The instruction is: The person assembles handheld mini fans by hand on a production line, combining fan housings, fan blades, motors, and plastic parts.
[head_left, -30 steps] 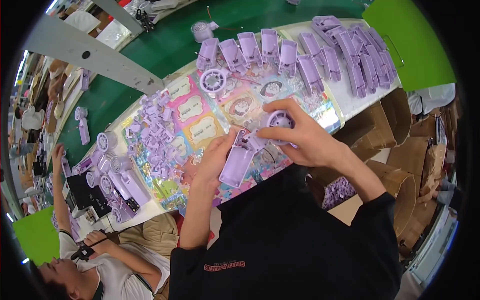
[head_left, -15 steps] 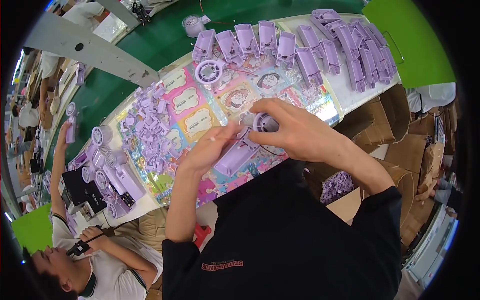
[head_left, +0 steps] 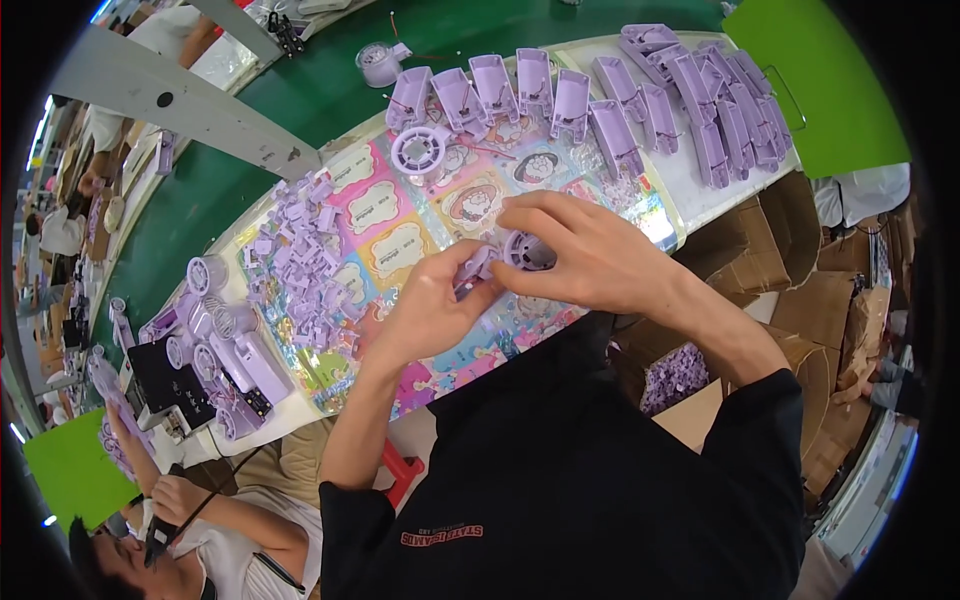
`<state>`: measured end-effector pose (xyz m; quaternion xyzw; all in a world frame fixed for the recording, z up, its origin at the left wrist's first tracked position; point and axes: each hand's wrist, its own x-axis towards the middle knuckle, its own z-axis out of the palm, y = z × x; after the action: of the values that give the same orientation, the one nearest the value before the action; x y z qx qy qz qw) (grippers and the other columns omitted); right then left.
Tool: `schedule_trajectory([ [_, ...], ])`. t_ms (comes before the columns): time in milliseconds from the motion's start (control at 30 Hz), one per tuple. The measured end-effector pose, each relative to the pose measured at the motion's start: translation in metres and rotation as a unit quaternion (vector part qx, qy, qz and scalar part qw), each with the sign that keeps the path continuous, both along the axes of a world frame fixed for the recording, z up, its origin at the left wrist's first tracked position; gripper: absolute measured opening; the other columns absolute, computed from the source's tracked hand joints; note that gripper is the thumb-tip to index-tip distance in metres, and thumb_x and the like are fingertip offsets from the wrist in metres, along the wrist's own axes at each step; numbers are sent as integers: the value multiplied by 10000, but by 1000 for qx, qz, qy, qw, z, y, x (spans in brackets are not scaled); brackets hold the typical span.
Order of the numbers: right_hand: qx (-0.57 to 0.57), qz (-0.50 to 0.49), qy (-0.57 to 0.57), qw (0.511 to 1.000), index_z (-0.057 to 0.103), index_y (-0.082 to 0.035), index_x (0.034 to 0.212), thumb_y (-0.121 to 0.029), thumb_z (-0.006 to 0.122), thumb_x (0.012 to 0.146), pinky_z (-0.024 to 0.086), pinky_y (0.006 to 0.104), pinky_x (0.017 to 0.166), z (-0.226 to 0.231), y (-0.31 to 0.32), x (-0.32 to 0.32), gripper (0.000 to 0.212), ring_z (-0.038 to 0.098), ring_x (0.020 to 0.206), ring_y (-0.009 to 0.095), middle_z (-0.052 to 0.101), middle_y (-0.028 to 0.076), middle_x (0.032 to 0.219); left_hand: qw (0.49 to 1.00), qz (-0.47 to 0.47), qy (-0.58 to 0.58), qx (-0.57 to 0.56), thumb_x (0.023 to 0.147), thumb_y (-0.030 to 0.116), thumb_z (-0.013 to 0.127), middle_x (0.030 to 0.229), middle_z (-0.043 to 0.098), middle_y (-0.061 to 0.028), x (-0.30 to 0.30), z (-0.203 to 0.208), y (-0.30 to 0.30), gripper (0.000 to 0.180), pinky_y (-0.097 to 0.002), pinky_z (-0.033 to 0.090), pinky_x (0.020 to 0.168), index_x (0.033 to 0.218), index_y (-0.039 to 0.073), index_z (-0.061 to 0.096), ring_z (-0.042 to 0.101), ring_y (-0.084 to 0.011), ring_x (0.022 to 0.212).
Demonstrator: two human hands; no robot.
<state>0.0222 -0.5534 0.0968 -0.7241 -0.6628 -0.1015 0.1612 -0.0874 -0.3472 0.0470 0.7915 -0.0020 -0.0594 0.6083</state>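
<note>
The left hand (head_left: 425,310) is grasping a lavender moulded-plastic part (head_left: 475,267), mostly hidden; the right hand (head_left: 590,255) is gripping a round, lavender plastic fan head (head_left: 528,250). Both pieces are being held over the glossy, multicoloured sheet (head_left: 440,210), toward the near edge of the white worktable (head_left: 705,206). Whether they are joining cannot be told. Both hands should be working steadily, aligning the pieces squarely and pressing lightly.

My left hand (head_left: 432,308) and right hand (head_left: 600,255) hold a round-headed lilac plastic casing (head_left: 524,250) near the white table's (head_left: 690,202) front edge.
</note>
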Motion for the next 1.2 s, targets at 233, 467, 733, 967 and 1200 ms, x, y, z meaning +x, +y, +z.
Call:
schedule_trajectory([
  [233,8,21,97,995,673,-187,1184,-34,701,728,519,411,968,4,1,11,482,562,1218,351,557,158,1310,993,-11,20,-117,903,34,725,944,688,-13,2,2,9,278,-251,509,748,1169,0,655,616,-78,857],
  [467,189,-253,277,907,486,-12,1336,-25,742,830,523,402,820,-71,-12,26,568,639,955,304,611,168,1135,964,180,-114,-162,895,155,756,970,737,-56,96,52,60,316,-240,510,794,1157,-10,693,652,-95,860],
  [733,119,-240,211,940,647,-21,1056,-70,703,847,513,398,689,-105,11,17,221,643,770,309,616,123,926,839,523,24,146,803,313,732,1041,727,-208,234,-24,211,461,-397,525,896,1078,-56,699,701,-331,957],
  [967,135,-258,223,930,631,-54,1016,-89,699,831,522,424,710,-109,9,16,200,639,826,325,596,120,917,736,587,75,330,786,288,707,1218,638,-243,259,-52,211,626,-467,456,1033,1300,9,483,591,-400,1192],
  [1200,112,-278,224,927,634,-56,1015,-95,701,839,529,411,701,-103,9,19,193,644,807,308,599,109,896,717,488,-261,424,708,203,745,1218,593,-210,260,-23,163,597,-478,402,1048,1263,61,578,523,-396,1196],
])
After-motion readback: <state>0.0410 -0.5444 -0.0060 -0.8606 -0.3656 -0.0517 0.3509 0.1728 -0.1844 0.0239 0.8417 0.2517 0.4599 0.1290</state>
